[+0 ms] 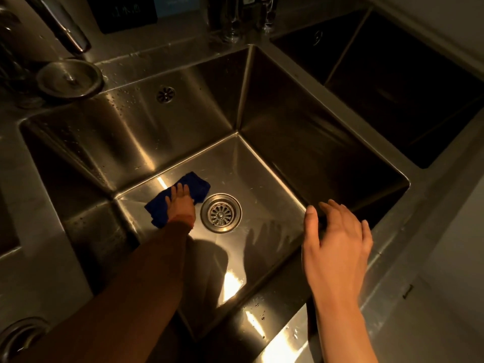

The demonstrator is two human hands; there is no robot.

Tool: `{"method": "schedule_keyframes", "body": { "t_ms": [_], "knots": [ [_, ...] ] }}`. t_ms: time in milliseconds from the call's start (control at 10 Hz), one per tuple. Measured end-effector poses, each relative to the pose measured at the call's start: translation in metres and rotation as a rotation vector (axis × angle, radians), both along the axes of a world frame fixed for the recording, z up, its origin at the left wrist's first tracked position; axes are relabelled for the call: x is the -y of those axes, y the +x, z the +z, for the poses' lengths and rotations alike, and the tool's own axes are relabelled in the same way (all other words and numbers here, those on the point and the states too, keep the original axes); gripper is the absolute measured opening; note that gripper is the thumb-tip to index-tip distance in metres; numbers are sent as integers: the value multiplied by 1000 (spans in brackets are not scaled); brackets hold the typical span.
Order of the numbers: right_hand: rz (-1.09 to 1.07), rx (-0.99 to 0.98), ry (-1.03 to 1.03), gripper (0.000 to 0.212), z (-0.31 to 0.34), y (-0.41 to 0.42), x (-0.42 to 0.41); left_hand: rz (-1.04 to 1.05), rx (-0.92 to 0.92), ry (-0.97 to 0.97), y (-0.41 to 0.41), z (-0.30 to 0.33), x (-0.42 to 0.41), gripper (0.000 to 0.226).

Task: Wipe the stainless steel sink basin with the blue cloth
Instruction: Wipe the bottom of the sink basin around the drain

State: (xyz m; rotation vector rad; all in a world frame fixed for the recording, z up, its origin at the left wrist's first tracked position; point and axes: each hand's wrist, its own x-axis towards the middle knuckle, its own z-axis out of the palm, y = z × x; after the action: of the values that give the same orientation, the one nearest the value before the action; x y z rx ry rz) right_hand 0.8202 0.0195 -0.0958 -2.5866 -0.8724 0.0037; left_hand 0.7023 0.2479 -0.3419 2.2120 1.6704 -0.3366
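1. The left hand (180, 203) presses flat, fingers straight, on the blue cloth (162, 205), which lies on the sink basin (262, 184) floor, left of the drain strainer (221, 213).
2. The right hand (337, 239) hovers with fingers spread, holding nothing, near the basin's right rim.
3. Best kept flat with even pressure, in overlapping strokes.
4. Bare floor lies right and near; walls close in on the left and far sides, so corners need fingertip work.

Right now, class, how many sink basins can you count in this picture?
2, perhaps more out of frame. The near basin holds the blue cloth under the left hand; the second basin, dark, lies beyond it at upper right.
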Motion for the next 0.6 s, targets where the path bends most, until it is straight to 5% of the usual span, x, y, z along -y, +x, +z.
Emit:
{"method": "schedule_keyframes", "body": {
  "t_ms": [600],
  "knots": [
    [12,-3,17,42,0,-1,-1,-135,-84,6,-8,-1,-2,61]
  ]
}}
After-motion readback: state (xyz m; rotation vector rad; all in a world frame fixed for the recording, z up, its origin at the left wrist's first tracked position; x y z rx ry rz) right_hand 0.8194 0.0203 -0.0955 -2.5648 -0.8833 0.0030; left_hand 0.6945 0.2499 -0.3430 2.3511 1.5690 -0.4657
